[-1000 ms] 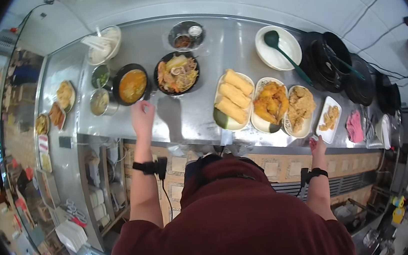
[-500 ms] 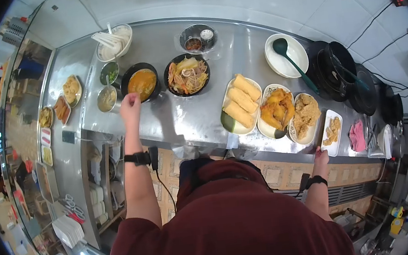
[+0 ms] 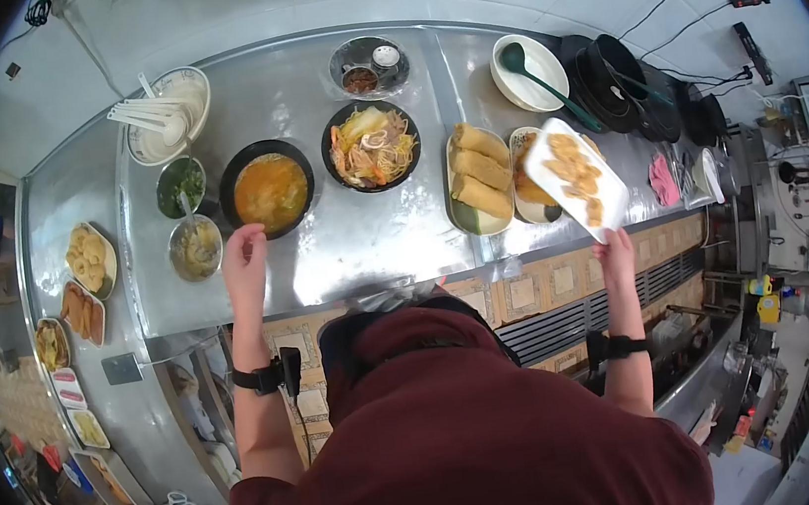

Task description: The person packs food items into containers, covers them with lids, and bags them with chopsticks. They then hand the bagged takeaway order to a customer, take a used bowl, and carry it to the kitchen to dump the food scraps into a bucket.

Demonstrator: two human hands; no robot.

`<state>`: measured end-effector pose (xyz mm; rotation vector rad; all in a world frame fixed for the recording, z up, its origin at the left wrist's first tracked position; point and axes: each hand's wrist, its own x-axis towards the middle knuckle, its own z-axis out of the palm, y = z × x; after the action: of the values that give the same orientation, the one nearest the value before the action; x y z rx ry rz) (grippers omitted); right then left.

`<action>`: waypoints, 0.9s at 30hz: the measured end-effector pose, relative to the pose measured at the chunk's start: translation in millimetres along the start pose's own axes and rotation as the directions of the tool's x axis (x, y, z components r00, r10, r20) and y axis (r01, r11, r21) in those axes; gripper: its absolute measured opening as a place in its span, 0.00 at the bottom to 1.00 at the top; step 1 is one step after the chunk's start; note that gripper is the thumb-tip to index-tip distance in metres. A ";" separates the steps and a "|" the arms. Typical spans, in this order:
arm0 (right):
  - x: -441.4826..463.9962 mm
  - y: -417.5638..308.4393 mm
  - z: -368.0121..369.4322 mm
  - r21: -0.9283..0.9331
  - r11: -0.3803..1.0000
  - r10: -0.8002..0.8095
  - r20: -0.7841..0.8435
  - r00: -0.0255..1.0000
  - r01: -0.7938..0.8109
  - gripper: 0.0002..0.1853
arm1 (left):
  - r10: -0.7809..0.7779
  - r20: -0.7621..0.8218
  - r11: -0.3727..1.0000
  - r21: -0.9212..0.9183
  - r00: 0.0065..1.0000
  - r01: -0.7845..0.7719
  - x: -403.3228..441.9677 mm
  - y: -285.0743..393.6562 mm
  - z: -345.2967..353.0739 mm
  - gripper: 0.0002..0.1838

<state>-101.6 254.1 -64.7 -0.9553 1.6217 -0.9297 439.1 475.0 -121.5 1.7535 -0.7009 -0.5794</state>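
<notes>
My right hand (image 3: 614, 254) grips the near end of a white rectangular plate (image 3: 610, 197), which carries small golden fried pieces (image 3: 570, 172). The plate is raised above the counter and partly hides an oval plate of fried food (image 3: 528, 171). My left hand (image 3: 244, 253), fingers pinched together, hovers by the near rim of a black bowl of orange soup (image 3: 270, 194); anything in the pinch is hidden. Left of it stands a metal cup of pale minced stuff with a spoon (image 3: 195, 249), and behind that a cup of chopped greens (image 3: 181, 187).
A black bowl of noodles (image 3: 372, 146) and a plate of fried rolls (image 3: 479, 177) stand mid-counter. White spoons (image 3: 159, 116) lie in a bowl at back left. A white bowl with a green ladle (image 3: 530, 73), black pans (image 3: 617, 89) and a pink cloth (image 3: 662, 179) are right.
My right hand has lifted the white plate off the counter and carried it left, over the neighbouring fried food. My left hand has drawn slightly back from the soup bowl. The camera view has shifted.
</notes>
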 end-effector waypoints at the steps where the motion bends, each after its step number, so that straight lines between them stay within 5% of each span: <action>1: -6.5 -1.7 25.8 -0.019 0.999 0.028 0.022 0.999 -0.028 0.10 | -0.018 0.011 1.000 -0.002 1.000 0.018 1.2 -1.8 -5.7 0.07; 9: -20.0 -34.3 178.8 -0.171 0.970 -0.101 0.362 0.927 0.172 0.07 | -0.045 -0.082 0.997 -0.073 0.996 0.039 -12.4 -16.2 -45.5 0.06; 19: -32.8 -91.1 247.4 -0.429 0.741 -0.335 0.430 0.838 0.516 0.08 | -0.124 -0.254 0.992 -0.043 0.959 0.116 -45.2 -38.2 -81.9 0.06; 23: -48.0 -110.0 259.5 -0.505 0.590 -0.438 0.456 0.775 0.630 0.08 | -0.140 -0.290 0.990 -0.021 0.947 0.140 -48.7 -42.3 -81.9 0.06; 27: -37.1 -109.1 262.3 -0.556 0.292 -0.644 0.487 0.590 0.778 0.07 | -0.155 -0.285 0.988 -0.067 0.946 0.141 -47.3 -39.4 -73.9 0.06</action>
<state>176.0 213.1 -7.1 -2.4518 1.3655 -0.6702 463.3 566.7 -137.4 1.8103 -0.3509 -0.4226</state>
